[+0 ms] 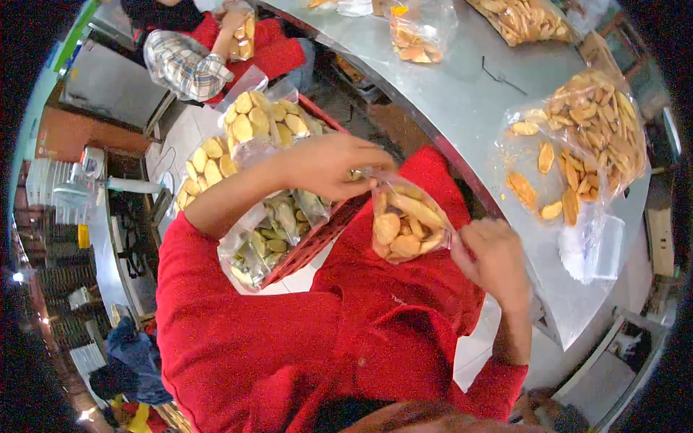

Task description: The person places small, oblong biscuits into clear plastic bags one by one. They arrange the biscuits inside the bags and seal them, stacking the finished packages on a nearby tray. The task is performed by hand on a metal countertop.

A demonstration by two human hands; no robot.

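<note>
Metal table (pixel 476 108) takes up upper right of frame w/ a big bag of chips (pixel 595 123); red basket (pixel 319 244) w/ filled bags sits left of ctr. Our small bag (pixel 408 225) is mid-frame: L hand (pixel 339 167) pinching its upper-left corner, R hand (pixel 494 256) pinching its lower-right end. We'd guess light, slick film, brittle contents; best gripped by edges, no squeezing.

garment, near: plain red (pixel 245 339) | held bag (pixel 408 224): golden-orange chips | basket (pixel 315 241), left: red | bagged slices (pixel 247 119) in it: pale yellow (the nearer slices (pixel 268 244) olive green) | bench (pixel 469 94), right: silver-grey, dark-red edge | chip heap (pixel 599 130), right: orange-brown | co-worker's sleeve (pixel 188 65), far left: white-and-grey plaid
</note>
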